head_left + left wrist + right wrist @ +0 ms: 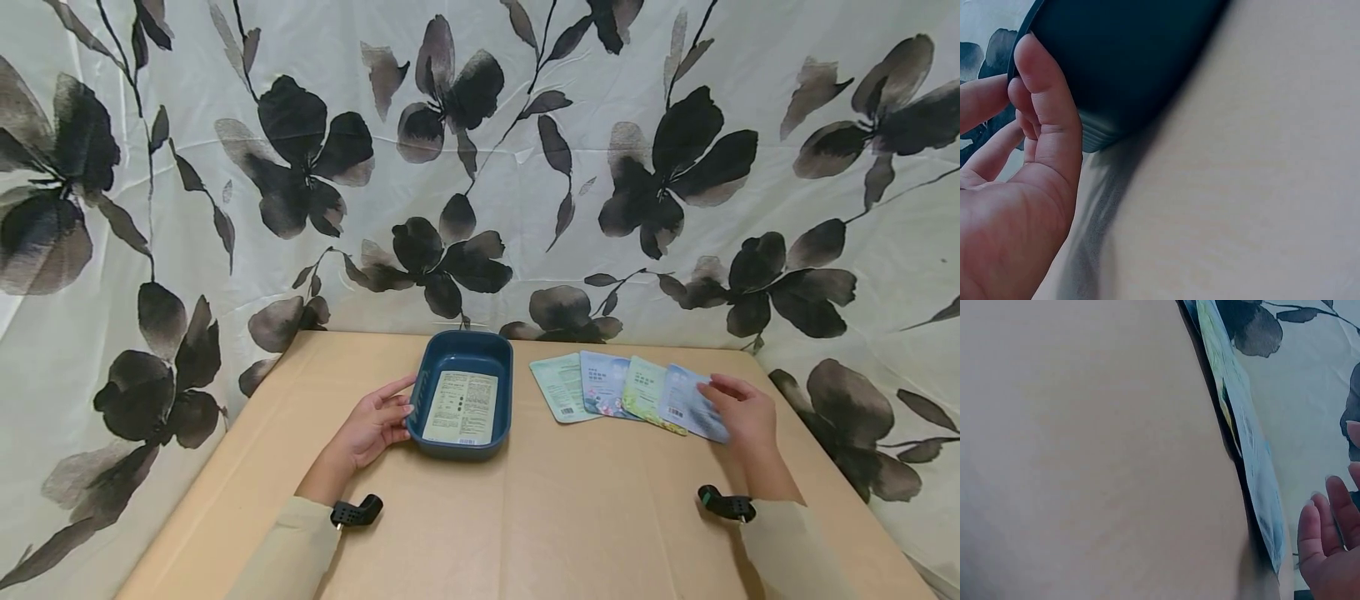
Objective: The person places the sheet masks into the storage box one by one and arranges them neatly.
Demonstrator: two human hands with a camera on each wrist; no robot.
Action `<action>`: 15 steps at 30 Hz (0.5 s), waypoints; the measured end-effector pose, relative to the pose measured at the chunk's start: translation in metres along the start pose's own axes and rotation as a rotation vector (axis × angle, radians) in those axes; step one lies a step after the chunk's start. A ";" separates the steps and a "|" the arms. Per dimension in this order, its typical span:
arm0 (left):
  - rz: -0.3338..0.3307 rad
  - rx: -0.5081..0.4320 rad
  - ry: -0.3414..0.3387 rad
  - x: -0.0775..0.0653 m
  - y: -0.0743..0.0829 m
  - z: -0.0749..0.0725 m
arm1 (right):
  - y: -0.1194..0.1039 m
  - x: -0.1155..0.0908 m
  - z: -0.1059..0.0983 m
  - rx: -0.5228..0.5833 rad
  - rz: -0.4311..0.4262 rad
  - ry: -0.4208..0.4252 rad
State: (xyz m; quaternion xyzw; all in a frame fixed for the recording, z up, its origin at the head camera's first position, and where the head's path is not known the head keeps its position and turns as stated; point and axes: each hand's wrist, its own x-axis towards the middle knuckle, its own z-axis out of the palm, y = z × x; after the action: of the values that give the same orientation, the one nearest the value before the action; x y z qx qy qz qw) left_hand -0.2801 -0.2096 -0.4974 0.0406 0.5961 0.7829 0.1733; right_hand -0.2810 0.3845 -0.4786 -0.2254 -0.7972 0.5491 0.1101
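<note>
A dark blue rectangular plastic basin (501, 392) is on the table, and my left hand (378, 423) grips its left rim. The left wrist view shows the thumb and fingers (1044, 81) pinching the basin's edge. Inside the basin lies a flat, pale sachet (459, 408) with printed text. To the right is an overlapping row of flat sachets: mint green (561, 386), lilac-blue (603, 379), yellow-green (643, 387) and light blue (688, 402). My right hand (746, 412) is at the light blue one, fingertips over its right edge, fingers loosely bent.
The tan table (570, 517) has its back edge just behind the basin and sachets. A white cloth (555, 183) with dark printed flowers hangs behind and along the sides.
</note>
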 end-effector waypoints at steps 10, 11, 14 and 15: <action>-0.004 -0.004 -0.002 0.000 -0.001 -0.001 | 0.010 0.014 -0.009 -0.134 0.009 0.011; -0.004 -0.004 -0.002 0.000 -0.001 -0.001 | 0.011 0.015 -0.010 -0.146 0.007 0.013; -0.004 -0.008 -0.002 0.000 -0.001 -0.001 | 0.014 0.017 -0.010 -0.160 0.017 0.008; -0.004 -0.008 -0.003 0.000 -0.001 -0.001 | 0.014 0.018 -0.010 -0.156 0.026 0.008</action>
State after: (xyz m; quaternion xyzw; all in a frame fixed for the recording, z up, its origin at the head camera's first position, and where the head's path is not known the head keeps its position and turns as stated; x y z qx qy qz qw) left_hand -0.2805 -0.2105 -0.4991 0.0399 0.5929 0.7848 0.1760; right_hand -0.2894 0.4055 -0.4897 -0.2458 -0.8343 0.4855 0.0884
